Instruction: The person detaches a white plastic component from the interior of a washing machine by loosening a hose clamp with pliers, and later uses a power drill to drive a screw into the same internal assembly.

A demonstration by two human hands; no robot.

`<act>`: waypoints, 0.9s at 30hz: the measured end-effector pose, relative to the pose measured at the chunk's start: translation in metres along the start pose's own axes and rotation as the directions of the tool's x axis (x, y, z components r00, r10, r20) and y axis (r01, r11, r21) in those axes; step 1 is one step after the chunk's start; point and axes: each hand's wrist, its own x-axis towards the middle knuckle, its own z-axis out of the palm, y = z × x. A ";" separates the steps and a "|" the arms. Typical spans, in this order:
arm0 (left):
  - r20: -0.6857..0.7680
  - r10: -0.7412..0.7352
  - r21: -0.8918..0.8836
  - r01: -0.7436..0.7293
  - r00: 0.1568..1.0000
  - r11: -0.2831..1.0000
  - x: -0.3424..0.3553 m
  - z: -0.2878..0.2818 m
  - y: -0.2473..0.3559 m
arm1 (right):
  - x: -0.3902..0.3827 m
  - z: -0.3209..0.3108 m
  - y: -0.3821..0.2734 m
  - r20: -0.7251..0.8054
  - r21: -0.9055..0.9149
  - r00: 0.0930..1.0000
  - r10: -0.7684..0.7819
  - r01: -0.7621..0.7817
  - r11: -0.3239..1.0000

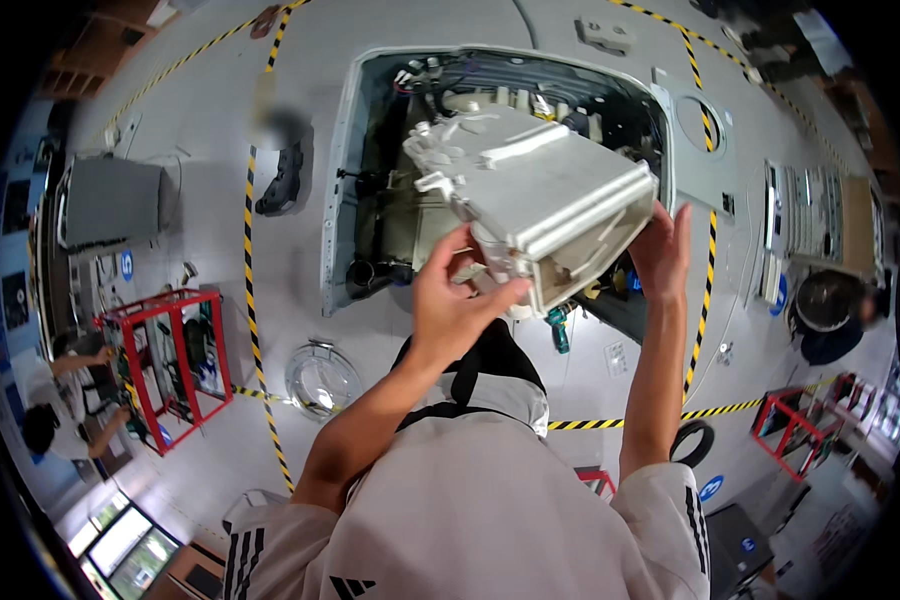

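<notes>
Between my hands is a white plastic detergent-drawer housing (560, 190), a box shape with ribs along its top and its open end tilted toward me. My left hand (457, 300) grips the near left corner, thumb along the lower edge of the opening. On the far side of the opening, my right hand (662, 255) holds the right edge, its fingers partly hidden behind the box. Below the housing lies an open grey metal washing machine cabinet (340, 220), with hoses, wires and other parts inside. A teal and black power drill (559, 333) sits just past its near edge.
A round clear door (322, 382) lies on the floor at left, and a black molded part (282, 182) rests beside the cabinet. To the right is a panel with a round hole (720, 170). Red frame carts (175, 300) stand at both sides; other people work there.
</notes>
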 end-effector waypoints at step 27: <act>-0.184 0.106 0.247 -0.058 0.977 0.967 -0.029 -0.076 -0.001 | 0.102 -0.051 0.085 -0.203 -0.457 0.976 0.082 -0.169 0.873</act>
